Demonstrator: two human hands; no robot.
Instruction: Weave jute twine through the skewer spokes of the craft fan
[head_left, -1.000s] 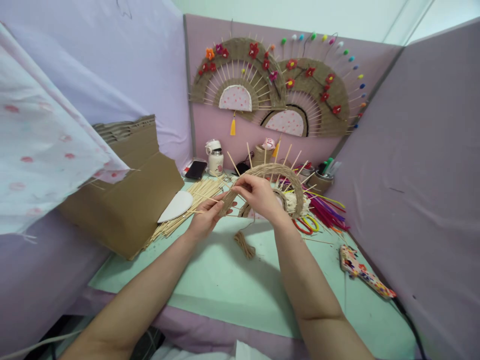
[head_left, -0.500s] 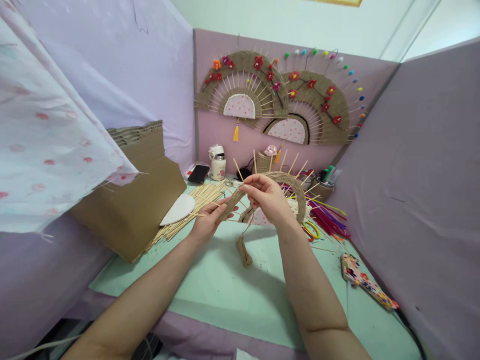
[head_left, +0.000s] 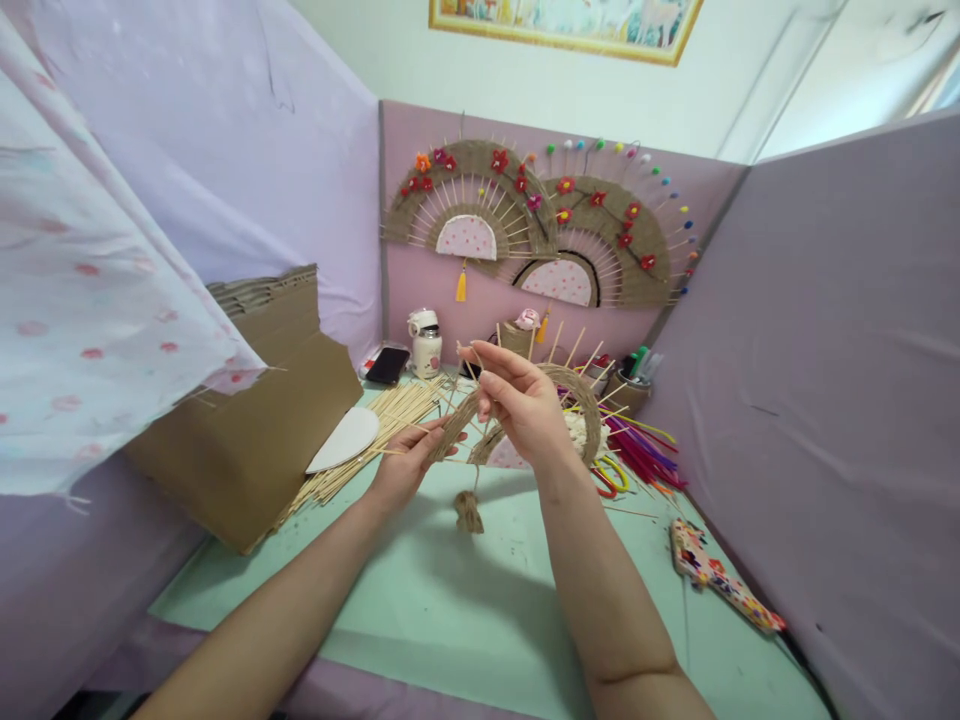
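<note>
A half-round fan frame of thin wooden sticks, with a band of brown jute twine (head_left: 586, 395) woven through them, is held up over the table. My left hand (head_left: 409, 462) is closed on the left end of the woven band, fingers among the sticks. At the top of that end, my right hand (head_left: 521, 400) has its thumb and fingers bent around a strand of twine beside a stick tip. A small bundle of twine (head_left: 469, 512) hangs by a strand below the fan. Part of a pink dotted half-disc (head_left: 510, 453) shows at the fan's centre, behind my right wrist.
Loose wooden sticks (head_left: 345, 478) and a white half-disc (head_left: 343, 440) lie left, beside a cardboard sheet (head_left: 255, 420). Behind stand a bottle (head_left: 426, 350) and a phone (head_left: 388, 366). Pipe cleaners (head_left: 645, 450) and a patterned glue gun (head_left: 724, 580) with a cord lie right.
My view has tilted up. My right hand's index finger has stretched out toward the stick tip. The hanging twine bundle has swung and bunched up.
</note>
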